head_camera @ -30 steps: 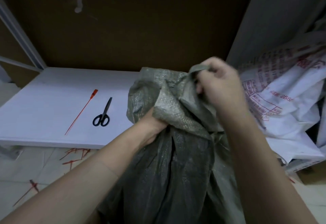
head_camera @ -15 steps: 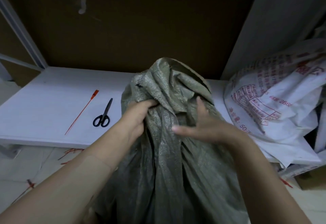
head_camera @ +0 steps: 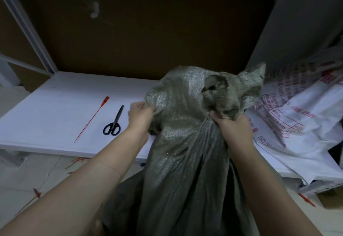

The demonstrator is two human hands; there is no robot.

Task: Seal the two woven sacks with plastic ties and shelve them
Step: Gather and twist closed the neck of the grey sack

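Note:
A grey-green woven sack point(head_camera: 181, 152) stands in front of me, its top leaning against the white shelf board point(head_camera: 55, 109). My left hand point(head_camera: 140, 115) pinches a fold at the sack's upper left edge. My right hand point(head_camera: 230, 124) grips the bunched neck on the right, with loose cloth flaring above it. A white woven sack point(head_camera: 300, 124) with red print lies on the shelf to the right. On the board to the left lies a red plastic tie point(head_camera: 91, 119).
Black-handled scissors point(head_camera: 113, 124) lie on the board beside the tie. Several red ties point(head_camera: 78, 161) are scattered on the tiled floor below the shelf. A brown panel point(head_camera: 148, 31) backs the shelf, and a metal upright point(head_camera: 27, 27) rises at the left.
My right hand went from an open reach to a grip on the bunched neck at the right. My left hand slid out to the sack's left edge, spreading the top wider.

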